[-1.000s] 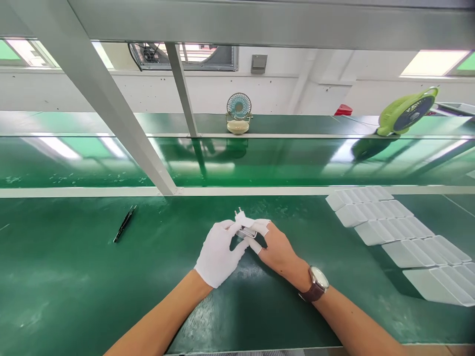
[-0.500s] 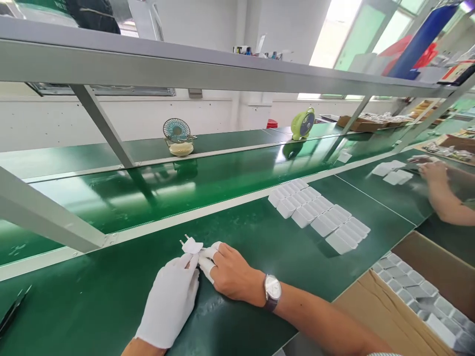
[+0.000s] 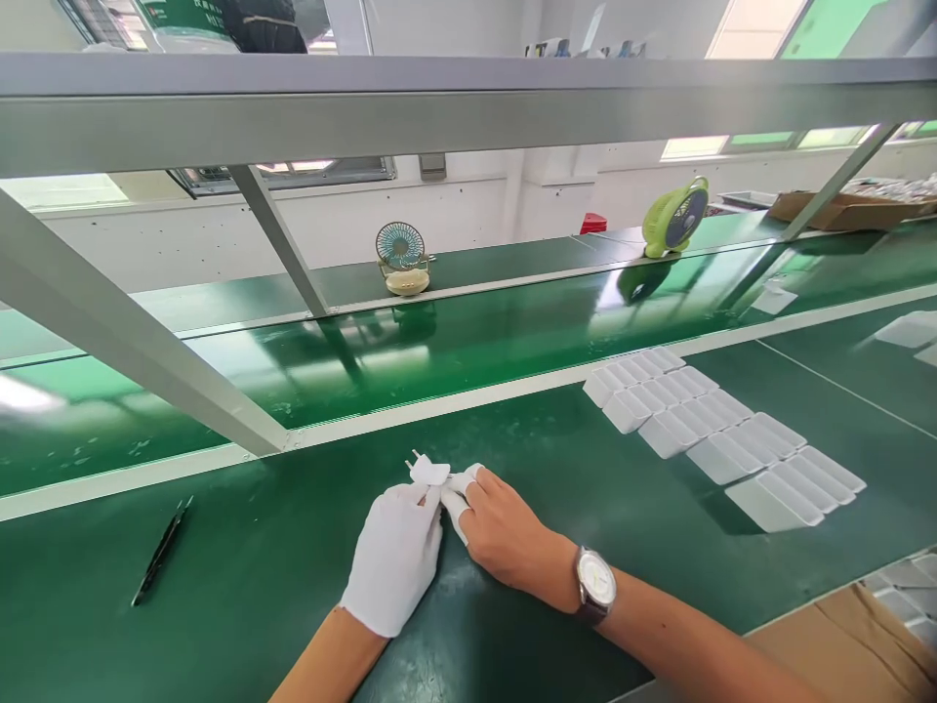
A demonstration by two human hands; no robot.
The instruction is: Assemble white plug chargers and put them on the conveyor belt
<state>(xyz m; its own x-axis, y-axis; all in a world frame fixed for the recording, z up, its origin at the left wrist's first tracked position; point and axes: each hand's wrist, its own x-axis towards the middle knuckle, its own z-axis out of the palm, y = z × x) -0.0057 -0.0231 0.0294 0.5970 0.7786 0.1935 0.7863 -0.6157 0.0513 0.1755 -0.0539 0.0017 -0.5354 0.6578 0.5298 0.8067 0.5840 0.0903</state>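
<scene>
While both hands pinch white plug adapter (image 3: 428, 473) over surface (image 3: 293, 547), left hand (image 3: 399, 557) gloved, right hand (image 3: 505, 532) fingertip-covered: closed grip looks shallow, adapter may slip, prongs beyond grip may snag glove.

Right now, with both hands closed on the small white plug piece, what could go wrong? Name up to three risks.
1. The white plug piece is pinched only at the fingertips of the left hand and right hand; it might slip onto the green table.
2. Its metal prongs stick out uncovered and could bend or prick a finger.
3. The rows of white casings lie near the right forearm; a sweep could scatter them.
</scene>
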